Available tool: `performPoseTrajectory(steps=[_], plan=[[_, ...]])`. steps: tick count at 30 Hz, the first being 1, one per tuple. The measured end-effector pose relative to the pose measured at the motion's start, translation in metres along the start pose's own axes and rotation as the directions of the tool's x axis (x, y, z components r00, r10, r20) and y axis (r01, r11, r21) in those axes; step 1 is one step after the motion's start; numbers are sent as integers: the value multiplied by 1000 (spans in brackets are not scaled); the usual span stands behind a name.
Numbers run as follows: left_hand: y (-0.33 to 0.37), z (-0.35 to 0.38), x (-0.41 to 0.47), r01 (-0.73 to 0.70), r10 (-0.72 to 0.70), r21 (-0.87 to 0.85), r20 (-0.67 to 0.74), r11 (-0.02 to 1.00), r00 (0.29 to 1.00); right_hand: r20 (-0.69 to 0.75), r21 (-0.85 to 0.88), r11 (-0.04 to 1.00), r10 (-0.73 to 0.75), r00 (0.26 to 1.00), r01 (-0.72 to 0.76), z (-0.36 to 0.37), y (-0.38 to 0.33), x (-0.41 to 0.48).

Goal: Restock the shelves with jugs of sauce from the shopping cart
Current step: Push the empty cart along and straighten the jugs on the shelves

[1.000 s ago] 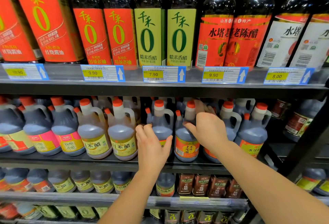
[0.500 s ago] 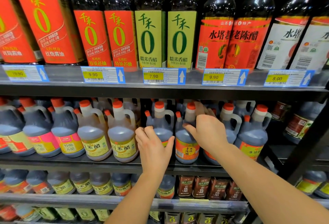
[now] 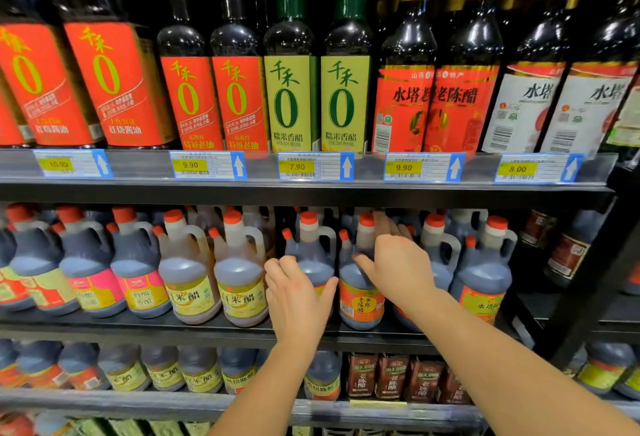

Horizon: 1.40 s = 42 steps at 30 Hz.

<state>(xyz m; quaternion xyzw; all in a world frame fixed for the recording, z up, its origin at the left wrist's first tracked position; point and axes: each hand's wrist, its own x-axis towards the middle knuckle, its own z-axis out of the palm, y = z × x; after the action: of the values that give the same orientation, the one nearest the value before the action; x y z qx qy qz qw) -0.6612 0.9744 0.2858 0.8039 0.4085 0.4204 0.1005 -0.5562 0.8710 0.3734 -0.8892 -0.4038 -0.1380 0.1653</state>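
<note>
Little had moved since the earlier frame: both my hands remained on the same two jugs, which stood where they had.

My left hand (image 3: 298, 300) gripped the red-capped dark jug (image 3: 313, 259) on the middle shelf (image 3: 207, 330), fingers curled round its left side, thumb on its right. My right hand (image 3: 398, 266) gripped the orange-labelled jug (image 3: 360, 300) just beside it, thumb on the shoulder, fingers behind the neck.

To the left stood pale yellow-labelled jugs (image 3: 242, 283), a dark gap between them and the jug my left hand held. To the right stood another dark jug (image 3: 485, 279), and beyond it a black upright post (image 3: 588, 297).

The upper shelf edge (image 3: 311, 193), carrying price tags (image 3: 315, 167), hung close above the caps, leaving only a narrow band of headroom. The front row reached the shelf lip.

My left hand covered its jug's label. My right wrist hid most of the jug behind it (image 3: 440, 255). The rear rows were lost in shadow.
</note>
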Motion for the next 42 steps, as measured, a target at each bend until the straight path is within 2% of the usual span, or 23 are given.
performPoseTrajectory(steps=[3, 5, 8, 10, 13, 15, 18, 22, 31, 39, 42], plan=[[4, -7, -2, -3, 4, 34, -17, 999, 1000, -23, 23, 999, -33, 999, 34, -6, 7, -6], [10, -10, -5, -36, 36, -2, -53, 999, 998, -139, 21, 998, -58, 989, 62, -12, 16, -12], [30, -9, -14, -141, 137, -72, -59, 987, 989, -354, -33, 996, -93, 931, 87, -21, 37, -17], [45, -4, -21, -197, 194, -116, -39, 974, 980, -415, -64, 997, -69, 907, 47, -23, 52, -18], [65, 7, -29, -197, 205, -151, 40, 969, 978, -314, -69, 997, 6, 949, -30, -27, 66, -20], [74, 14, -31, -169, 180, -120, 87, 978, 980, -202, -72, 994, 63, 977, -79, -29, 71, -20], [82, 20, -31, -134, 139, -52, 97, 990, 986, -96, -68, 995, 70, 993, -77, -33, 72, -15], [88, 24, -31, -111, 111, -10, 79, 994, 991, -71, -3, 997, 76, 995, -77, -35, 72, -2], [79, 31, -29, -130, 130, -5, 72, 992, 989, 20, -40, 993, 112, 994, -111, -30, 78, 9], [76, 31, -28, -134, 138, -49, 81, 990, 987, 71, -101, 994, 43, 997, -35, -37, 89, 10], [74, 32, -28, -136, 141, -63, 81, 989, 987, 95, -71, 997, 18, 995, -12, -39, 91, 12]])
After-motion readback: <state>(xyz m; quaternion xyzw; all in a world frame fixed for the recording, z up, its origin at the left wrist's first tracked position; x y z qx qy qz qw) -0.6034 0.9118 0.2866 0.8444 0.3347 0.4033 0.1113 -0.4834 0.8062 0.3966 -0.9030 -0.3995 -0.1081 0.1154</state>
